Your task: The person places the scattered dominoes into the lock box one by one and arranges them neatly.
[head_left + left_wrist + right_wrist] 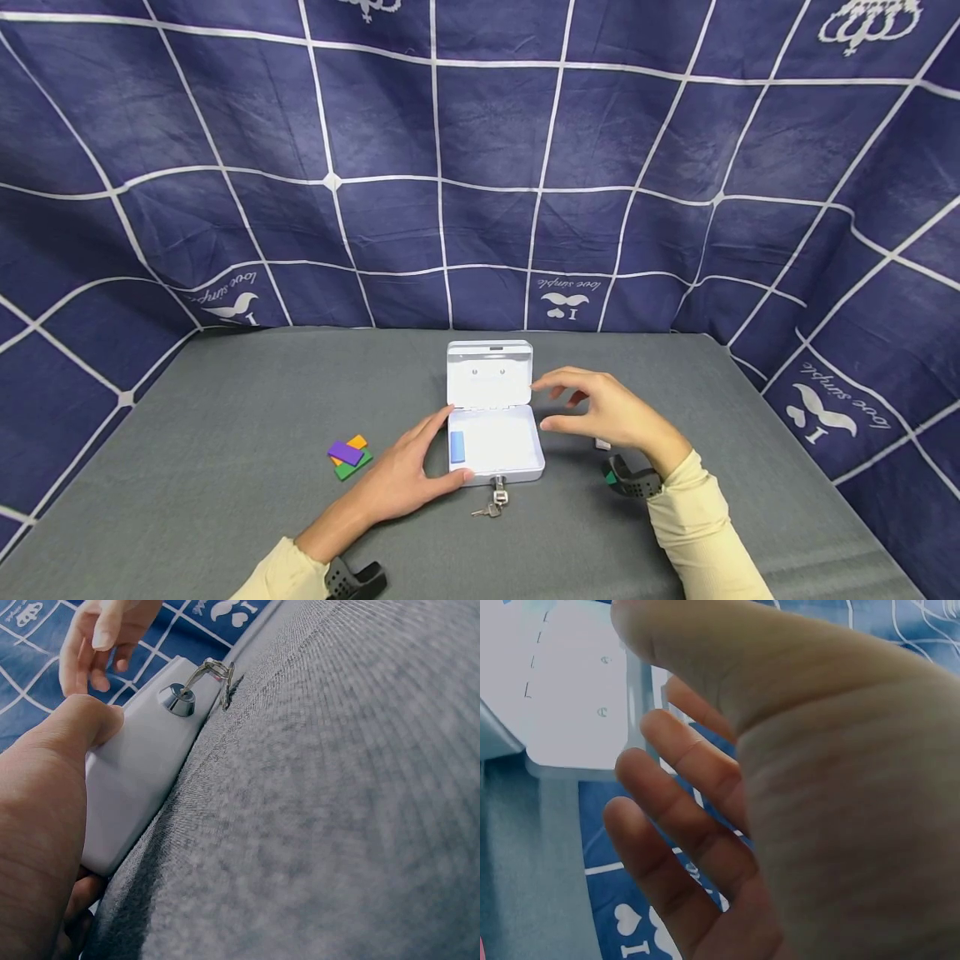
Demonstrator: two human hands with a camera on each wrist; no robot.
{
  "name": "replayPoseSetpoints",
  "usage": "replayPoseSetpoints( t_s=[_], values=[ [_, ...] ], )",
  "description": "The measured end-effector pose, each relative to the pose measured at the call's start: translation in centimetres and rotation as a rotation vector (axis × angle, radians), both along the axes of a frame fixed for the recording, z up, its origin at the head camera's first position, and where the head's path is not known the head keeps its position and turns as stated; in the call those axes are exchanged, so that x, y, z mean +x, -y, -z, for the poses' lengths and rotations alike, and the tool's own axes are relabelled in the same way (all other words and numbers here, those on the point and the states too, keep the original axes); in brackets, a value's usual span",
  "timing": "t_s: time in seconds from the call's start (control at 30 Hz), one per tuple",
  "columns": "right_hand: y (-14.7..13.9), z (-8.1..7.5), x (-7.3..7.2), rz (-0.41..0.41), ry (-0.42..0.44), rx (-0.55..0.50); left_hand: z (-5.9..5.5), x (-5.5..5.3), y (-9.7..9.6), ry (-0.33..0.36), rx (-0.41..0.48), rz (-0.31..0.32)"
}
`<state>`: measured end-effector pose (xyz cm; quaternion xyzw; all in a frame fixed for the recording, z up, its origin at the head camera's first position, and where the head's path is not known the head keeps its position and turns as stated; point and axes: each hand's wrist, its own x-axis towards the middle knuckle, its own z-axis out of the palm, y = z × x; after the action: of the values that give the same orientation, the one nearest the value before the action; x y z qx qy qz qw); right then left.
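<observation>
A white metal lock box (498, 442) stands on the grey surface with its lid (489, 379) raised. A blue block (457, 447) lies at the left inside it. Keys (491, 509) hang from the lock (178, 699) on its front wall. My left hand (405, 469) holds the box by its left side, thumb at the front and fingers along the side. Beside the lid's right edge is my right hand (600, 406), fingers spread and loosely bent, with nothing in them. In the right wrist view its fingers (679, 787) stand near the lid.
Left of the box lies a small pile with a purple block (346, 453), an orange block (357, 442) and a green block (352, 467). A small white object (602, 444) is partly hidden behind my right wrist. A blue curtain (480, 225) with white lines hangs behind the grey surface.
</observation>
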<state>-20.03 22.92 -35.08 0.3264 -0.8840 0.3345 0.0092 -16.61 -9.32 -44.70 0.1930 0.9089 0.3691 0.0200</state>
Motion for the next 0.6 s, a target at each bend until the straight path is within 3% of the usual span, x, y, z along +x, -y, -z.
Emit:
replayPoseSetpoints(
  t_s=[0.23, 0.6],
  values=[
    [-0.9, 0.5, -0.3, 0.044, 0.037, -0.004, 0.0, 0.0, 0.0, 0.002, -0.002, 0.001],
    [-2.4, 0.6, -0.7, 0.049, 0.071, -0.017, 0.1, 0.0, 0.0, -0.003, 0.003, -0.001]
  ],
)
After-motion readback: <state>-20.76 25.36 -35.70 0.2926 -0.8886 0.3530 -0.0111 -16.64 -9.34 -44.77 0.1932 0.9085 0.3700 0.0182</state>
